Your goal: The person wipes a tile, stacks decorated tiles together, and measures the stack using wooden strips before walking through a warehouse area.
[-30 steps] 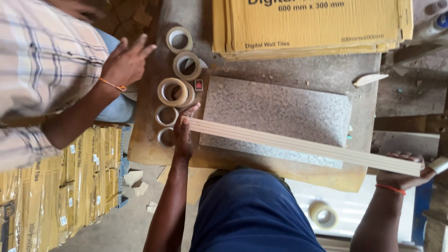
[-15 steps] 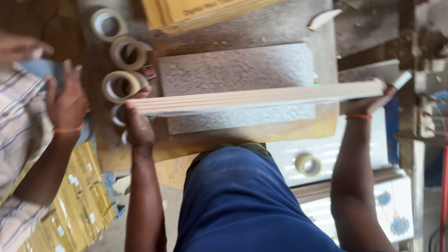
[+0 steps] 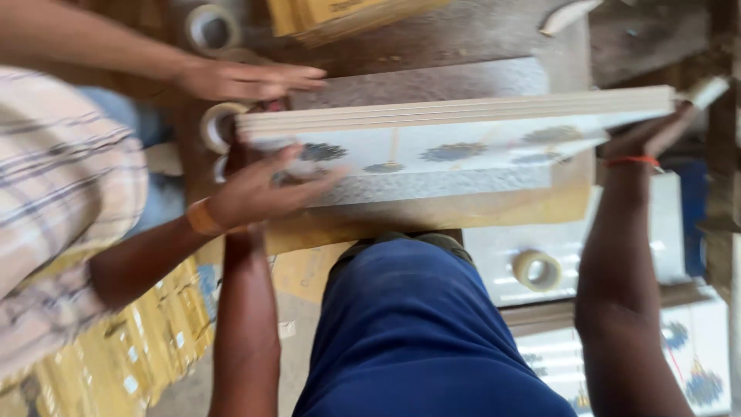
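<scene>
- The stack of tiles [image 3: 455, 116] is up on its long edge, spanning the workbench [image 3: 494, 31] from side to side. I judge this as a lift-and-tip step, with the pack raised off the surface.
- The right hand [image 3: 648, 135] has its fingers curled under and around the right end of the stack, clamped on it. An orange thread shows at that wrist.
- The left hand [image 3: 234, 157] is at the left end of the stack, but a co-worker's hand [image 3: 262, 189] covers most of it. I cannot tell how its fingers are set.
- That co-worker's hand, with an orange band at the wrist, lies flat against the patterned face of the lowest tile [image 3: 463, 150]. The co-worker's other hand [image 3: 247, 79] reaches in just above the stack's top edge.
- The stack runs straight between the person's two hands, one end to each, and tilts so the floral face shows.
- Under it lies a grey textured tile [image 3: 432, 81] on a cardboard sheet [image 3: 463, 212].
- A tape roll [image 3: 212, 123] sits right beside the left end.
- Whatever move follows calls, as I judge it, for even support at both ends so the tiles do not slide apart.
- It also calls for care around that tape roll.
</scene>
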